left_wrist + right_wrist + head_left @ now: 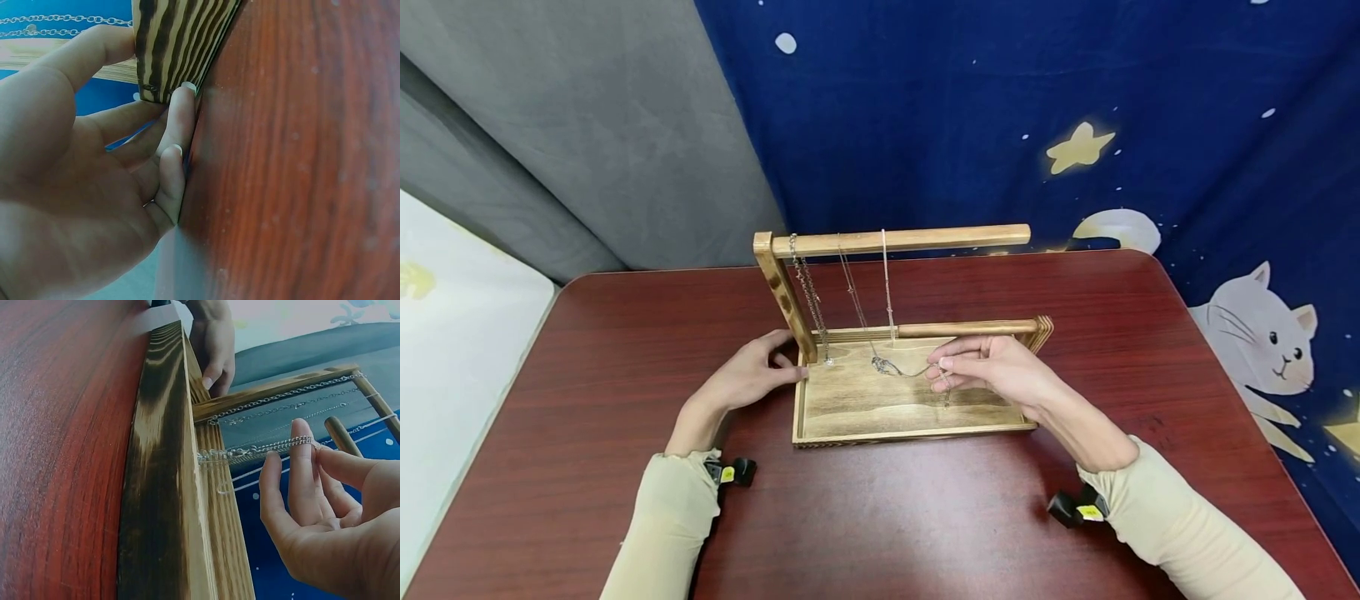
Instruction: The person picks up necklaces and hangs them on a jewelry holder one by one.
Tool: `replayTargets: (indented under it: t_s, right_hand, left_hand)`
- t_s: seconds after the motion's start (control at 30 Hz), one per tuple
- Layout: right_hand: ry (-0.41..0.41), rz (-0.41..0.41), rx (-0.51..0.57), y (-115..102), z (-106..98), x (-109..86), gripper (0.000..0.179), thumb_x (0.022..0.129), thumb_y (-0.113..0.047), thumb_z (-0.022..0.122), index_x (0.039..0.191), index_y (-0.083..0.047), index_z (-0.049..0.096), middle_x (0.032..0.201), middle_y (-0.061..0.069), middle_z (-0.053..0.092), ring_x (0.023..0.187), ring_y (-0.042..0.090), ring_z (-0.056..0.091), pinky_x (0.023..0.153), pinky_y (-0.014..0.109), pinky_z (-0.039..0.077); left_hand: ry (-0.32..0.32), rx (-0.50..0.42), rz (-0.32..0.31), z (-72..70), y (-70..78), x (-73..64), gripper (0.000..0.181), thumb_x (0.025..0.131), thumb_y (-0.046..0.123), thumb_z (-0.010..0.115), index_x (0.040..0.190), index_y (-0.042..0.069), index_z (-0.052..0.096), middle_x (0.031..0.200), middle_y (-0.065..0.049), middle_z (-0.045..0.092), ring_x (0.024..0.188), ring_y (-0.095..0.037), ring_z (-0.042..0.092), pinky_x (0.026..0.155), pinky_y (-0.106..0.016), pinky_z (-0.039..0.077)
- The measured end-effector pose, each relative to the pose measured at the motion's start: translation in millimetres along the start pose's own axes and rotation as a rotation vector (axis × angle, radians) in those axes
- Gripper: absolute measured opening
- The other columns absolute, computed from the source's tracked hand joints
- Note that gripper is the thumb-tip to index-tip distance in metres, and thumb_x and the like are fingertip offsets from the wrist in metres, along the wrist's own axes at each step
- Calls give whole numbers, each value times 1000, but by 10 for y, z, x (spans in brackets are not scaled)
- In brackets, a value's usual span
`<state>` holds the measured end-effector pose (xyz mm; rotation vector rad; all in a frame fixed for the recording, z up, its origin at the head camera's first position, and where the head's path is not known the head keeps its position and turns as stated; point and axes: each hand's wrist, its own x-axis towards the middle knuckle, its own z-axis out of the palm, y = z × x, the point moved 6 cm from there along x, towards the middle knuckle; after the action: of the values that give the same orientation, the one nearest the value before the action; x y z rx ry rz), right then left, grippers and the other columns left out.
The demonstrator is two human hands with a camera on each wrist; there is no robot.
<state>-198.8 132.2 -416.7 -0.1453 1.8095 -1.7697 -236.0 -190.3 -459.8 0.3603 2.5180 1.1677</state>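
Observation:
A wooden jewelry stand (786,298) with a shallow tray base stands on the table. My left hand (748,372) grips its left side, the thumb on the wood and the fingers around the corner, as the left wrist view shows. Over the tray's right half, my right hand (996,372) pinches a silver chain necklace (281,445) between thumb and fingertips. The necklace's bunched part (883,365) is low over the tray floor. From the upper bar hang a thicker silver chain (808,292), a thin chain (853,292) and a pale chain (887,287).
The upper bar (955,237) ends freely at the right. A lower wooden rod (966,328) runs along the tray's back. Reddish-brown table (880,517) surrounds the stand, with a blue curtain (925,108) and a grey curtain (587,125) behind.

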Motion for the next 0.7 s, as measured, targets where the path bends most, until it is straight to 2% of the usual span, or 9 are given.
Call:
replayTargets:
  t_s: [0.2,0.4,0.7]
  right_hand:
    - [-23,-9,-23,-12,26,-16,38,96,-12,66,126,11,60,117,22,68,98,26,71,97,38,49]
    - [-24,-22,-23,-33,45,-49,32,95,-9,67,122,9,64,110,23,71,95,28,72,94,41,51]
    - [-34,-67,-21,-120,123,-114,30,93,-7,68,116,13,64,103,19,73,87,25,73,88,41,54]
  left_hand:
    - [-4,-2,2,0,-5,2,77,90,22,73,148,-9,34,85,-7,66,82,-17,60,84,-37,43]
    - [-11,4,7,-8,13,12,77,91,23,73,149,-9,34,86,-7,67,82,-17,61,83,-35,43]
    - [-16,24,3,-10,12,-16,80,91,26,73,149,-10,32,89,-7,69,85,-17,63,83,-37,45]
